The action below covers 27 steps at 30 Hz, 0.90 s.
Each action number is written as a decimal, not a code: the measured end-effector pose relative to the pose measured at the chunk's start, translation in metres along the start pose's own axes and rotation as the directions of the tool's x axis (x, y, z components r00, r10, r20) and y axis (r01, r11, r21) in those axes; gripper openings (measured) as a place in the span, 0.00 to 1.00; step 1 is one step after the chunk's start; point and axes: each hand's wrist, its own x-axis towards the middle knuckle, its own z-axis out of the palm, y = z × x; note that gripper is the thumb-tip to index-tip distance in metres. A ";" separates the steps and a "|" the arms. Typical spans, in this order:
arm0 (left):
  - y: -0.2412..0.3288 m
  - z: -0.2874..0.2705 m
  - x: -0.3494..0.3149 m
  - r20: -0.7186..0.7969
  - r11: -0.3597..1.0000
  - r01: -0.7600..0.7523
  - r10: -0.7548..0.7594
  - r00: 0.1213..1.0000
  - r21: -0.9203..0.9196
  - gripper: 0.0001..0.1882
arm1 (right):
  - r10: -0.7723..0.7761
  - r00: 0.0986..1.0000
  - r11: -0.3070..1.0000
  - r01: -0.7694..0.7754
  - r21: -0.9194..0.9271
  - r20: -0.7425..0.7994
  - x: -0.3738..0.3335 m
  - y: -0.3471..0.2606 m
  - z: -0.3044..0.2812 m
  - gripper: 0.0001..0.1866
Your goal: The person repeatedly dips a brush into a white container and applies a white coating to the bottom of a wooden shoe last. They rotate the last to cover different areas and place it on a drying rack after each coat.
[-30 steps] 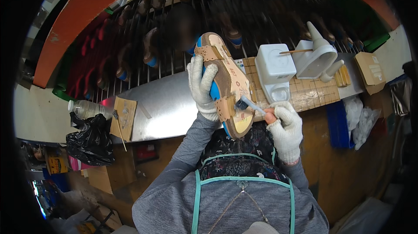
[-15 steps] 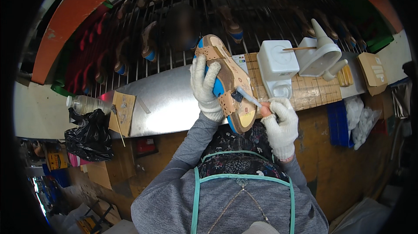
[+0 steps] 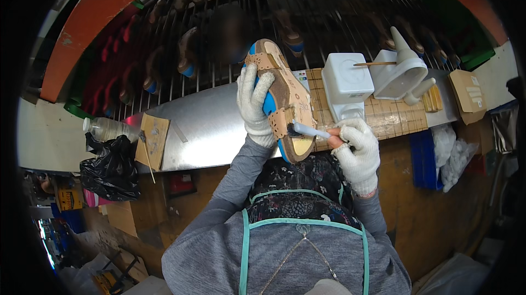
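Dial centred on the unfinished shoe (image 3: 300, 97), which is held up, slantwise, over the near edge of the metal tabletop (image 3: 213, 122); tan punched straps, pale printed face, blue along one side. From 9 o'clock the gloved left hand (image 3: 253, 100) grasps its flank, fingers spread over the edge. At 4 o'clock the gloved right hand (image 3: 359, 152) pinches a pale-handled brush (image 3: 311, 130), dark head at the lower strap, seemingly touching. White square container (image 3: 348, 74) at 2 o'clock, stick across its top. Toward 8, stained cardboard (image 3: 153, 139); beyond it, a black plastic bag (image 3: 111, 169).
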 end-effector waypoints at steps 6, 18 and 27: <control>0.003 0.006 -0.001 -0.010 0.998 -0.033 0.032 0.999 -0.059 0.32 | -0.109 0.991 0.986 0.098 -0.134 -0.076 0.012 -0.002 -0.002 0.06; 0.009 0.005 0.007 -0.016 0.991 0.038 -0.040 0.999 -0.131 0.32 | -0.086 0.996 0.994 0.085 0.070 0.001 0.002 -0.001 -0.004 0.05; 0.012 0.012 0.006 -0.043 0.937 0.140 -0.162 0.986 -0.320 0.31 | 0.097 0.995 0.987 -0.093 0.134 -0.024 -0.005 -0.016 0.002 0.07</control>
